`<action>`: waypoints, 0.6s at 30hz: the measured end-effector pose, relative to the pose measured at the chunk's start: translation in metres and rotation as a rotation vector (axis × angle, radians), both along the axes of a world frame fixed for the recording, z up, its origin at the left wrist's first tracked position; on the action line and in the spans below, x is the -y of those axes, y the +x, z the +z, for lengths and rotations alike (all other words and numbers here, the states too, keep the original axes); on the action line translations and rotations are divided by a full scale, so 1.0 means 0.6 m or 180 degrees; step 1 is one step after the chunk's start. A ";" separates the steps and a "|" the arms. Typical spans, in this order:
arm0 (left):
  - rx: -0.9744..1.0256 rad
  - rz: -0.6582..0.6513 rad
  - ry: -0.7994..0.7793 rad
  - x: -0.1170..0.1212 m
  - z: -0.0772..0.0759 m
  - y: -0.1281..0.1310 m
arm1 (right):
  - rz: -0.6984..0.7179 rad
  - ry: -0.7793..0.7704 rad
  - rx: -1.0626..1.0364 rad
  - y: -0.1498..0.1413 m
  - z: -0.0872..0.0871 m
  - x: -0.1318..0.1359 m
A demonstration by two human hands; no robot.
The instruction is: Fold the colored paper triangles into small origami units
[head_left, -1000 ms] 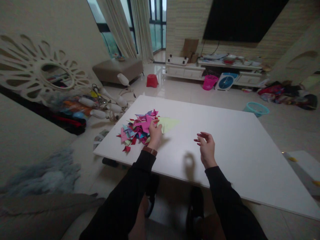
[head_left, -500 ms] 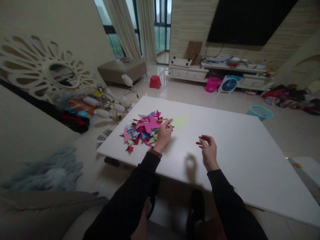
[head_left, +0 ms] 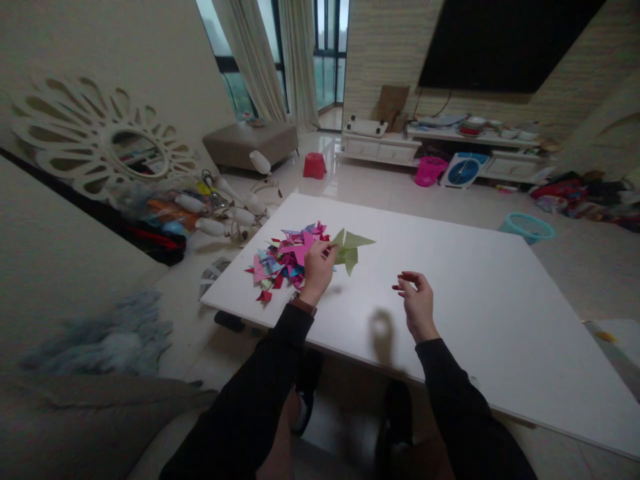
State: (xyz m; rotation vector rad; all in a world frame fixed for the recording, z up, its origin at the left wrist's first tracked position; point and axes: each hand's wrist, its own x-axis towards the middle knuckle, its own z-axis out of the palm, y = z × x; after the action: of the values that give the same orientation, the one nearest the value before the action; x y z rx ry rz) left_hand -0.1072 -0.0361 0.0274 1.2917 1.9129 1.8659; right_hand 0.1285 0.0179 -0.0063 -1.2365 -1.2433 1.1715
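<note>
My left hand (head_left: 320, 267) pinches a light green origami paper piece (head_left: 351, 249), with pointed flaps spreading to the right and downward. It holds the piece just above the table, at the right side of a heap of folded papers (head_left: 283, 257) in pink, red, blue and purple. The hand and wrist hide part of that heap. My right hand (head_left: 417, 300) hovers over the middle of the white table (head_left: 475, 300), its fingers loosely curved and apart, with nothing in them.
A lamp with several white shades (head_left: 243, 217) stands beyond the table's left edge. A turquoise basket (head_left: 530, 228) is past the far right corner. On the floor behind are a red stool (head_left: 315, 166), a pink basket (head_left: 431, 171) and a blue-white fan (head_left: 464, 170).
My left hand has drawn slightly left toward the heap, and the green paper piece, blurred before, now shows its separate flaps. My right hand has stayed about where it was.
</note>
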 end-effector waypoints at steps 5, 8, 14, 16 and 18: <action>0.1108 0.0523 0.0143 0.011 -0.012 -0.070 | 0.0039 0.0010 -0.0003 -0.003 -0.001 0.000; 0.2245 0.0868 0.0639 0.025 -0.020 -0.121 | 0.0067 0.0019 -0.0015 -0.006 -0.002 0.000; 0.3443 0.1630 0.0791 0.065 -0.036 -0.192 | 0.0143 0.0022 -0.0003 -0.015 -0.001 0.004; 0.3561 0.1716 0.0709 0.072 -0.044 -0.199 | 0.0179 0.0015 -0.0003 -0.016 -0.001 0.005; 0.3678 0.1751 0.0622 0.074 -0.052 -0.199 | 0.0206 0.0021 0.0012 -0.017 -0.001 0.006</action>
State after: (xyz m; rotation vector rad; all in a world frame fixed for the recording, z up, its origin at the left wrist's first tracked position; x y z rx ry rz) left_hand -0.2267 -0.0806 -0.0039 -0.4101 1.4411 2.2563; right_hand 0.1185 0.0144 -0.0067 -1.2020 -1.2975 1.2112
